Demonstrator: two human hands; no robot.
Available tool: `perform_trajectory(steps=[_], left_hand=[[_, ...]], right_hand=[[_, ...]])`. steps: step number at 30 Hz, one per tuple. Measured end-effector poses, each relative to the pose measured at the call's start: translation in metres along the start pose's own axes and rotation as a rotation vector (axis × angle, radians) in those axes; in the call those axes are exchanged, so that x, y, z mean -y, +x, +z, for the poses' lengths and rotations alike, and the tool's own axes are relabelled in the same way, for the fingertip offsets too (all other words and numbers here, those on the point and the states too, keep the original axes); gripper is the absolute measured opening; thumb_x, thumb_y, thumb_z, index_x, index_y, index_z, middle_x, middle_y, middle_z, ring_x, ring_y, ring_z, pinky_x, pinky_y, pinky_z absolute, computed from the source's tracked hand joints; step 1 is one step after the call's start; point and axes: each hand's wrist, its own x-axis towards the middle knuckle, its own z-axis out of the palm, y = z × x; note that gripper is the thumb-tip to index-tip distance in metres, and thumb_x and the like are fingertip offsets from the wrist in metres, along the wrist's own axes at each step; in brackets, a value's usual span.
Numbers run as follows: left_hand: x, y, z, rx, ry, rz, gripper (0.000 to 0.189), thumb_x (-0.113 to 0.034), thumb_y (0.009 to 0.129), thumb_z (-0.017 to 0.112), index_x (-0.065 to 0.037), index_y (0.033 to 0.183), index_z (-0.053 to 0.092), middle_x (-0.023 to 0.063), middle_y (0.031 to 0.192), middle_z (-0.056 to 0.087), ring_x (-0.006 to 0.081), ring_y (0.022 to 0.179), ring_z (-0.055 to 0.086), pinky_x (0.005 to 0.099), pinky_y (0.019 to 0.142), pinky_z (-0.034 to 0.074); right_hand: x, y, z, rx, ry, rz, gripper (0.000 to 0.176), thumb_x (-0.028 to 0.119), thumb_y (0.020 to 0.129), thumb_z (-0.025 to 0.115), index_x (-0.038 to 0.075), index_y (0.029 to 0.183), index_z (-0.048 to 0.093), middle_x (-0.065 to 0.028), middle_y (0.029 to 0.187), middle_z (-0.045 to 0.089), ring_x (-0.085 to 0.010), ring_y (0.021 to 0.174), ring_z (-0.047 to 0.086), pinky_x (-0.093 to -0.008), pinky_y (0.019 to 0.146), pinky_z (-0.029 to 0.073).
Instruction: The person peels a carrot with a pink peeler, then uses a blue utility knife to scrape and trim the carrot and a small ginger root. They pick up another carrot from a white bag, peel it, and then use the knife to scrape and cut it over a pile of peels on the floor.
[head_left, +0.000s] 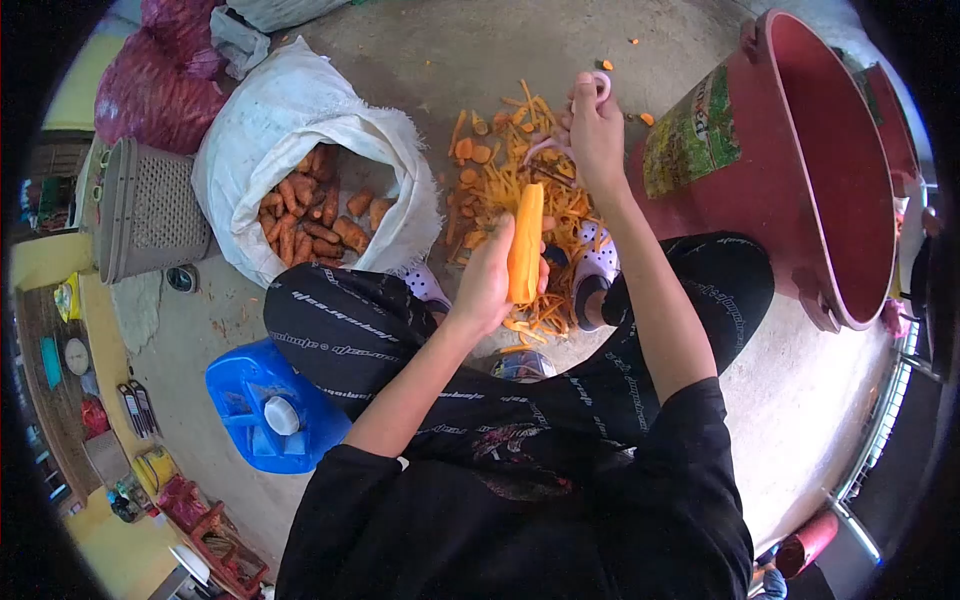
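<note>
My left hand [487,280] is closed around a peeled orange carrot [526,245], which points up and away from me. Above and to the right of it, my right hand [598,140] grips a pale pink peeler [550,152]; a loop of its handle shows past my fingers. The peeler is apart from the carrot. Beneath both hands, a heap of orange peelings [520,128] and cut carrot ends lies on the floor between my feet. To the left, a white woven sack [290,110] lies with its mouth towards me, holding several unpeeled carrots [322,215].
A large red bucket [730,150] stands close on my right. By my left knee is a blue jerrycan [270,400]. A grey perforated crate [155,215] and a red mesh sack [165,90] are beyond the white sack. Carrot bits lie on the concrete floor.
</note>
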Motion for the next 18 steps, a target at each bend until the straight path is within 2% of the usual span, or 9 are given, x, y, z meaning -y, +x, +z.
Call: perform_trajectory(steps=[2, 5, 6, 9, 10, 12, 14, 16, 18], left_hand=[[-0.003, -0.005, 0.006, 0.082, -0.033, -0.014, 0.054, -0.047, 0.096, 0.037, 0.0, 0.12, 0.048, 0.0057, 0.083, 0.051, 0.0148, 0.067, 0.055, 0.0295, 0.059, 0.049], [-0.006, 0.0, 0.006, -0.025, -0.014, 0.037, 0.052, -0.045, 0.096, 0.039, 0.0, 0.12, 0.048, 0.0064, 0.089, 0.053, 0.0149, 0.069, 0.056, 0.03, 0.059, 0.05], [-0.005, 0.005, -0.002, -0.062, -0.065, 0.01, 0.049, -0.042, 0.096, 0.039, 0.0, 0.12, 0.047, 0.007, 0.097, 0.056, 0.0153, 0.071, 0.056, 0.0304, 0.059, 0.05], [-0.006, 0.008, -0.002, -0.172, -0.128, 0.071, 0.044, -0.039, 0.097, 0.038, -0.003, 0.121, 0.048, 0.0059, 0.102, 0.057, 0.0145, 0.07, 0.056, 0.0319, 0.063, 0.05], [-0.007, 0.009, 0.0, -0.178, -0.15, 0.076, 0.043, -0.038, 0.097, 0.037, -0.005, 0.121, 0.048, 0.0054, 0.101, 0.058, 0.0141, 0.072, 0.057, 0.0321, 0.066, 0.05], [-0.012, 0.011, 0.006, -0.192, -0.188, 0.084, 0.04, -0.037, 0.098, 0.036, -0.008, 0.122, 0.048, 0.0044, 0.098, 0.059, 0.0133, 0.075, 0.057, 0.0326, 0.072, 0.05], [-0.009, 0.015, -0.009, -0.105, -0.248, 0.042, 0.028, -0.034, 0.096, 0.042, -0.012, 0.11, 0.052, 0.0013, 0.089, 0.058, 0.0133, 0.077, 0.057, 0.0309, 0.071, 0.048], [-0.015, 0.009, -0.013, -0.037, -0.275, 0.0, 0.023, -0.032, 0.096, 0.042, -0.015, 0.105, 0.055, 0.0003, 0.085, 0.057, 0.0134, 0.078, 0.056, 0.0316, 0.07, 0.048], [-0.019, 0.003, 0.001, -0.126, -0.301, -0.009, 0.025, -0.032, 0.096, 0.042, -0.013, 0.107, 0.055, 0.0004, 0.085, 0.057, 0.0137, 0.077, 0.056, 0.0317, 0.067, 0.047]], right_hand=[[-0.004, 0.001, -0.005, -0.034, 0.042, -0.016, 0.027, 0.032, 0.097, 0.042, 0.01, 0.082, 0.037, 0.0019, 0.057, 0.036, -0.0064, 0.043, 0.033, -0.0248, 0.042, 0.042], [0.003, -0.008, -0.004, -0.04, 0.066, -0.039, 0.029, 0.033, 0.096, 0.043, 0.009, 0.081, 0.036, 0.0017, 0.057, 0.035, -0.0073, 0.043, 0.035, -0.0288, 0.044, 0.047], [0.011, -0.015, 0.0, -0.034, 0.071, -0.046, 0.03, 0.033, 0.096, 0.043, 0.009, 0.08, 0.036, 0.0015, 0.057, 0.035, -0.0076, 0.043, 0.035, -0.0304, 0.045, 0.048], [0.05, -0.052, 0.02, 0.027, 0.247, 0.061, 0.029, 0.033, 0.095, 0.045, 0.009, 0.081, 0.037, 0.0008, 0.057, 0.036, -0.0082, 0.044, 0.036, -0.0307, 0.046, 0.049], [0.054, -0.061, 0.016, 0.131, 0.218, 0.092, 0.028, 0.033, 0.094, 0.048, 0.009, 0.084, 0.039, -0.0002, 0.058, 0.038, -0.0083, 0.045, 0.038, -0.0256, 0.041, 0.041], [0.055, -0.081, 0.019, 0.206, 0.297, 0.251, 0.028, 0.035, 0.094, 0.048, 0.008, 0.091, 0.042, 0.0002, 0.06, 0.037, -0.0085, 0.045, 0.035, -0.0246, 0.043, 0.037], [0.052, -0.092, 0.024, 0.292, 0.238, 0.349, 0.028, 0.035, 0.095, 0.045, 0.007, 0.094, 0.043, 0.0004, 0.061, 0.036, -0.0085, 0.045, 0.034, -0.0241, 0.041, 0.03], [0.046, -0.098, 0.032, 0.292, 0.205, 0.371, 0.026, 0.033, 0.093, 0.052, 0.01, 0.088, 0.042, 0.0009, 0.058, 0.038, -0.0073, 0.042, 0.036, -0.0223, 0.038, 0.028], [0.035, -0.097, 0.033, 0.296, 0.149, 0.313, 0.025, 0.032, 0.094, 0.052, 0.01, 0.088, 0.042, 0.0013, 0.058, 0.039, -0.0072, 0.042, 0.037, -0.0217, 0.038, 0.029]])
